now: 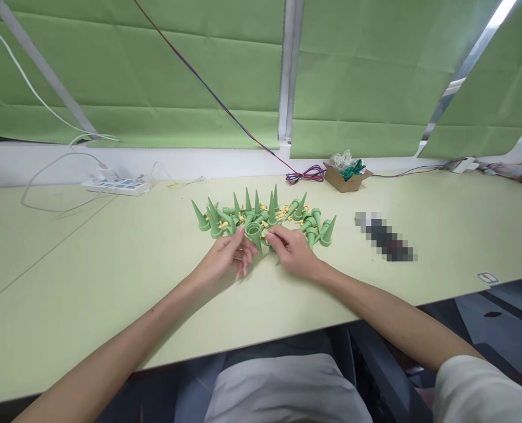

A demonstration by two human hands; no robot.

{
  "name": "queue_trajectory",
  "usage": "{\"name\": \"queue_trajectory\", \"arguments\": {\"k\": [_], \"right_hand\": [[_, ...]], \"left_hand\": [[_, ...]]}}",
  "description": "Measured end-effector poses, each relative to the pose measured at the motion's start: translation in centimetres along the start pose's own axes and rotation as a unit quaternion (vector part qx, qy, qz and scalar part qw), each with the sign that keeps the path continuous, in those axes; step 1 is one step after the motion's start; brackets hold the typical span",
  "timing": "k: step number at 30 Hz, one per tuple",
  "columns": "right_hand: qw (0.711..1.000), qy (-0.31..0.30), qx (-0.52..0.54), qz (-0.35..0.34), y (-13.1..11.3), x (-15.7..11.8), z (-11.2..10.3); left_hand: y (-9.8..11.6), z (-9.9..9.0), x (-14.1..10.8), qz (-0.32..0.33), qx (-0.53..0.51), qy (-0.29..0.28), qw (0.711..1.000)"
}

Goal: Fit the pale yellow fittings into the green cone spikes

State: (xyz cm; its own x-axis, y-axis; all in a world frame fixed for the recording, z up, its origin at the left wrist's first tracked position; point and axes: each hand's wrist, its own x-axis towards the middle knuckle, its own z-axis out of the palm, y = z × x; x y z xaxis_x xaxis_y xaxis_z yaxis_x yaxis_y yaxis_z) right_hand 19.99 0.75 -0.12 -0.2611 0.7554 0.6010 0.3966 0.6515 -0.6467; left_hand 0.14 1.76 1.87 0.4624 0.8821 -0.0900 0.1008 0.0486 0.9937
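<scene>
One green cone (253,231) in left hand (226,255), wide tabletop (111,276) leftward, edge (252,343) before torso (287,390).

The green cone (254,231) is partly covered by the left hand (234,254). The small piece (265,234) at the right hand's (293,251) fingertips is too tiny to be identified. A dark object (387,239) is blurred into blocks; the blinds (190,70) are cut off above.

A creased, off-white top (287,390) is worn, its short right sleeve (477,390) leaving the forearm (375,305) bare.
</scene>
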Motion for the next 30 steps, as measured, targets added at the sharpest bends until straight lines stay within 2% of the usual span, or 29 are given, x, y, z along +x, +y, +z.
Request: {"name": "queue_trajectory", "arguments": {"k": [5,14,21,30], "right_hand": [[0.999,-0.039,0.003,-0.018,0.13,-0.17,-0.06],[0.998,-0.047,0.014,-0.047,0.28,-0.15,-0.06],[0.998,-0.048,0.020,-0.046,0.40,-0.12,-0.11],[0.998,-0.052,0.009,-0.026,0.29,-0.25,-0.38]], "left_hand": [[0.07,-0.02,-0.15,-0.061,-0.043,-0.030,0.997],[-0.12,-0.32,-0.05,-0.086,-0.065,-0.054,0.993],[0.25,-0.18,-0.21,-0.082,-0.081,-0.035,0.993],[0.15,-0.26,-0.44,-0.025,-0.045,-0.065,0.997]]}}
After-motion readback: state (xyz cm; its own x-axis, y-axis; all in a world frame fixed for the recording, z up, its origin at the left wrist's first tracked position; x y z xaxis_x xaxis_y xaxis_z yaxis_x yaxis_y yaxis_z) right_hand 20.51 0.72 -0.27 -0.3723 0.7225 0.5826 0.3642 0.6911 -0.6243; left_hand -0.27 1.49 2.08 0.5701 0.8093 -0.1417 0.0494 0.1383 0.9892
